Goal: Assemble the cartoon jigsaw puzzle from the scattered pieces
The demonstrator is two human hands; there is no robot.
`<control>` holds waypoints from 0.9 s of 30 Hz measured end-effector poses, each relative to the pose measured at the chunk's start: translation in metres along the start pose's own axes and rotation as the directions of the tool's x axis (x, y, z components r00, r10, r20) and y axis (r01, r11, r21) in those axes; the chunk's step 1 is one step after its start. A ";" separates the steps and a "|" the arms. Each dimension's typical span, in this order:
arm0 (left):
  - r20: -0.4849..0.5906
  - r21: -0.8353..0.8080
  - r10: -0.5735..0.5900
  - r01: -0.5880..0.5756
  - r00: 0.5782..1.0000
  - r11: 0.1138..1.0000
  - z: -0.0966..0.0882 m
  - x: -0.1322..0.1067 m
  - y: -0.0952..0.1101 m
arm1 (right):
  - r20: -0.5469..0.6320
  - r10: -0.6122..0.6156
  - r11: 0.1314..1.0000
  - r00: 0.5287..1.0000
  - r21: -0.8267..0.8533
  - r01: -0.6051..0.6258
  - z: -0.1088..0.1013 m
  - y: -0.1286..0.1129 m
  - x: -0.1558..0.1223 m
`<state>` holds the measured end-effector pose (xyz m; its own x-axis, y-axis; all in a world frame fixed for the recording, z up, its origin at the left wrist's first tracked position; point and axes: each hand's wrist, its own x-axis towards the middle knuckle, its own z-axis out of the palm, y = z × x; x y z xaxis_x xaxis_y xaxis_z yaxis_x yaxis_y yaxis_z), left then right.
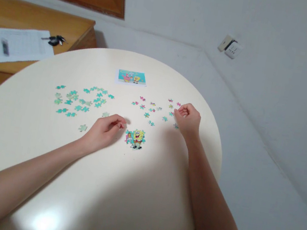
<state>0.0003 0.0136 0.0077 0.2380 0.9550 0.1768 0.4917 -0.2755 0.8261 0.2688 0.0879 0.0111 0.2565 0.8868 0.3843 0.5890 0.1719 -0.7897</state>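
My left hand [107,127] rests on the table with its fingers loosely curled, and no piece shows in it. Just right of its fingertips lies a small joined part of a jigsaw puzzle [136,139], showing a yellow cartoon figure. Over the right-hand loose pieces is my right hand [188,120], its fingers curled in; anything between them is hidden. Near its thumb are a pink puzzle piece [178,104] and a yellowish piece [170,106]. Another piece [176,126] lies partly by its lower edge. Apart from the others, a pale green piece [82,128] sits left of my left hand.
The round white table [46,160] holds several teal pieces [78,108] on the left and several multicoloured pieces [146,115] on the right. Behind them lies a picture card [132,77]. A wooden desk [69,22] with paper [23,46] and keys [56,40] adjoins the table.
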 end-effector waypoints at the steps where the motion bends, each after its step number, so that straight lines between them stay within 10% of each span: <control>1: 0.002 0.002 -0.005 0.005 1.000 1.000 0.000 0.000 0.000 | 0.006 0.003 1.000 1.000 0.008 -0.003 0.001 0.001 0.000; 27: 0.059 -0.022 -0.004 0.006 0.998 1.000 0.000 -0.002 -0.002 | -0.056 -0.057 0.972 0.997 -0.232 0.042 -0.018 0.038 0.016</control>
<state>-0.0013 0.0127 0.0057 0.2850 0.9481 0.1412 0.4743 -0.2675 0.8387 0.3091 0.1005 -0.0042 0.2653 0.8501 0.4550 0.7609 0.1053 -0.6403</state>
